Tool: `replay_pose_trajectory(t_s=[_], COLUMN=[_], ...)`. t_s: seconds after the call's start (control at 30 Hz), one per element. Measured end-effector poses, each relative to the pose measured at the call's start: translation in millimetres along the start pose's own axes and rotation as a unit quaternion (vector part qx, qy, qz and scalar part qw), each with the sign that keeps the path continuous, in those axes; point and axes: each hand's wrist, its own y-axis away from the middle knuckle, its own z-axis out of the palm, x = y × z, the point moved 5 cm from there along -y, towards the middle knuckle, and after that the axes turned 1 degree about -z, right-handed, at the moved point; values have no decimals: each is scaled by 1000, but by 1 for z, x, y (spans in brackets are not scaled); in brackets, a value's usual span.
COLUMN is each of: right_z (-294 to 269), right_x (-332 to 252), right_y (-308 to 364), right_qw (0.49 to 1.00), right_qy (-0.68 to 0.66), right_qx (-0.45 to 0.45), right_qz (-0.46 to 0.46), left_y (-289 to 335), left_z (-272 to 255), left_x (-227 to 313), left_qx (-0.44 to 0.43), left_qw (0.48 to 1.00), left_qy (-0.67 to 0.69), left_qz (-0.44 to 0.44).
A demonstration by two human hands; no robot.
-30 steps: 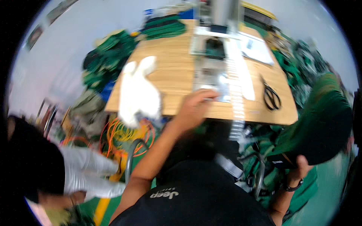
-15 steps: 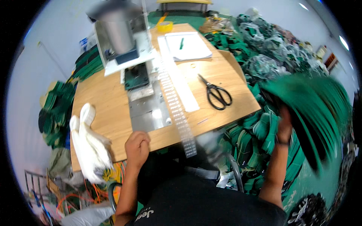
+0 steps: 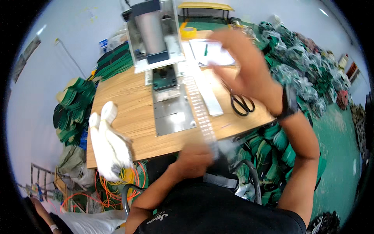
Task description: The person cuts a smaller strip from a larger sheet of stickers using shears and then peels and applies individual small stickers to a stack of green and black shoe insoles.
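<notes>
My right hand (image 3: 249,68) is raised over the right side of the table, blurred, with thumb and fingers apart and nothing visible between them. It covers part of the black-handled scissors (image 3: 242,105) and the corner of a white notebook (image 3: 198,50). My left hand (image 3: 193,160) is at the table's front edge, beside the lower end of a long translucent strip of small labels (image 3: 198,105). Motion smears its fingers, so whether it grips the strip is unclear. The label strip runs along a metal plate (image 3: 174,115) below a press machine (image 3: 152,37).
Two white ribbon bundles (image 3: 111,136) lie on the table's left. Yellow tape (image 3: 189,32) sits at the back. Green strips are stacked at left (image 3: 72,111) and heaped beside my right leg (image 3: 263,160); bagged heaps (image 3: 294,72) stand beyond. Another person's arm (image 3: 43,214) shows at lower left.
My right hand has let go of the bunch of green strips and swung left over the table. My left hand has moved right to the label strip's end. The whole view has shifted.
</notes>
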Motion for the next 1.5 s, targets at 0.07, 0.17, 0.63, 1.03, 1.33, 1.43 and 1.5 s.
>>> replay_pose_trajectory(t_s=[0.07,0.17,0.63,1.03,1.33,1.43,1.5], right_z=[33,58,100,81,85,100,102], right_x=[-68,-179,-371,-344,-273,-196,-150], right_y=[0,-26,-40,-48,34,109,122], right_qw=[982,880,522,673,703,729,729], right_qy=[-179,-393,-754,-640,-627,-587,-503], right_qx=[-58,-211,-380,-319,-333,-332,-240], right_qz=[-13,-163,-122,-189,-44,121,398], left_y=[0,15,86,71,82,78,84], left_z=[31,66,51,58,58,56,24], left_x=[2,3,36,21,35,34,37], left_qx=[-154,-348,-387,-382,-413,-428,-401], left_qw=[988,937,914,912,896,893,898], left_qy=[-11,0,-60,-67,-65,-31,47], left_qz=[14,-34,-108,-131,-152,-134,-173])
